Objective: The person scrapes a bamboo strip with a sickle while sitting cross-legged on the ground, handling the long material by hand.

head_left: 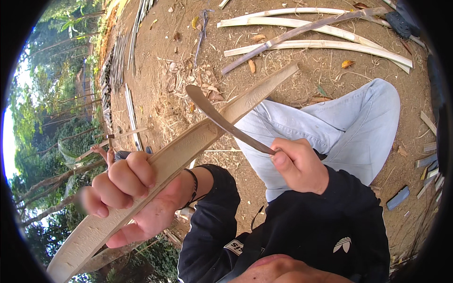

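Observation:
A long split bamboo strip [181,147], its pale hollow inner face turned up, slants from the lower left to the upper middle. My left hand [158,210] grips it toward its lower end, with the fingers curled over one edge and the thumb beneath. In my right hand [299,170] is a knife, closed in the fist so that its handle is hidden. The knife's dark curved blade [222,120] crosses over the strip beyond my left hand; whether its edge touches the bamboo I cannot tell.
Several split bamboo lengths [321,45] lie on the brown dirt ground beyond my bent legs [325,122]. Shavings and dry leaves [205,80] litter the soil. Short offcuts [398,198] are at the right. Another person's hand [98,150] shows at the left, before trees.

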